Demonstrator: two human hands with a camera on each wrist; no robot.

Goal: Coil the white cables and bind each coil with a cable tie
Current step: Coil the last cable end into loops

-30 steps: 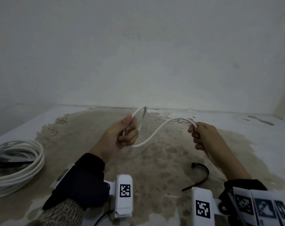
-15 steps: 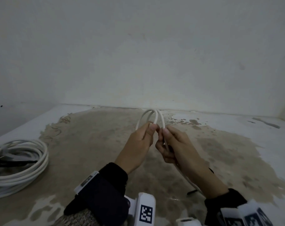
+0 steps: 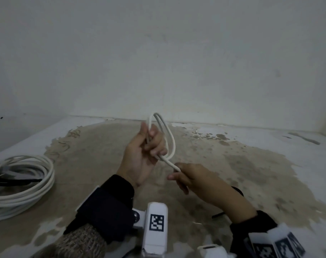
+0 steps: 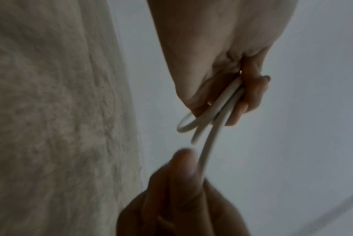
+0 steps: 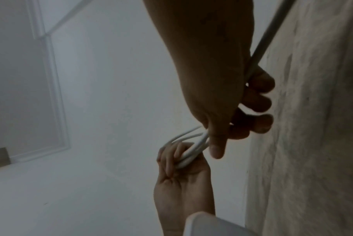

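Observation:
My left hand [image 3: 149, 144] is raised over the stained floor and holds a small coil of white cable [image 3: 170, 138] between thumb and curled fingers; two loops stand up above it. The left wrist view shows the cable loops [image 4: 216, 108] lying under the fingers of that left hand [image 4: 232, 89]. My right hand [image 3: 184, 174], lower and nearer to me, grips the loose run of the same cable just below the coil. In the right wrist view the white cable [image 5: 260, 43] passes through the curled right hand [image 5: 232, 111]. A black cable tie [image 3: 238, 190] lies on the floor, mostly hidden by my right forearm.
A large coil of white cable [image 3: 22, 181] lies on the floor at the left, with a black tie [image 3: 15, 182] across it. The wall [image 3: 158, 62] stands close behind, and a corner closes the right side.
The right hand has brought the cable to the left hand, laid a second loop there, then slid down and back along the cable towards me. The left hand has stayed raised with the coil.

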